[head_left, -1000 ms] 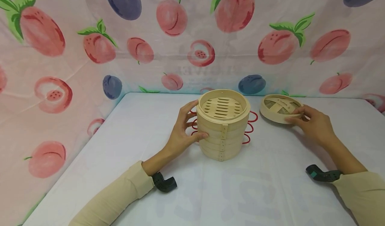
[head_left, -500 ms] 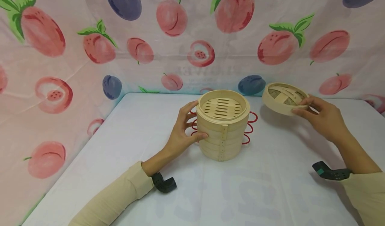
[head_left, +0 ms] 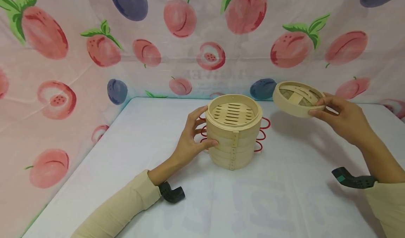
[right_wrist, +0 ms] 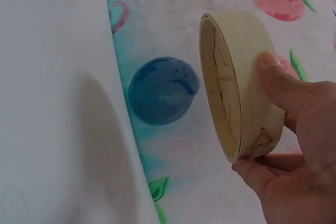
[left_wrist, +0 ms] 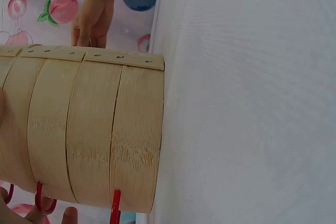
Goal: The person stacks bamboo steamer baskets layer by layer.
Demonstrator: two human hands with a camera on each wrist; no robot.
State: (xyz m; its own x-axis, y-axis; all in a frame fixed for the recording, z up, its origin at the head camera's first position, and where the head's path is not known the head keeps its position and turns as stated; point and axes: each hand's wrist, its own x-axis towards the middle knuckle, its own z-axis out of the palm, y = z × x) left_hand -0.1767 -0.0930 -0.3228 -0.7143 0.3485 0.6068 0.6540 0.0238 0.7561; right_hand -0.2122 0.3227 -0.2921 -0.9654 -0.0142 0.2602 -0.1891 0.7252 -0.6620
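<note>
A round bamboo steamer (head_left: 232,143) of stacked tiers stands upright on the table, its slatted top tier uncovered. Thin red loop handles (head_left: 265,123) stick out at both sides of it. My left hand (head_left: 193,136) grips the stack from the left, thumb across the front and fingers behind. In the left wrist view the steamer wall (left_wrist: 89,129) fills the left half. To the right, my right hand (head_left: 343,118) pinches the steamer lid (head_left: 295,99) by its right edge. The lid is held up off the table, slightly tilted, and its hollow underside (right_wrist: 220,87) shows in the right wrist view.
A white cloth covers the table (head_left: 240,203). Behind and to the left hangs a fruit-print curtain (head_left: 212,20), meeting the table at its back edge. Each wrist wears a black camera mount (head_left: 172,192), close above the cloth.
My right hand has raised the lid off the table, up and slightly right, then a little left. The left hand and the steamer stack have stayed in place.
</note>
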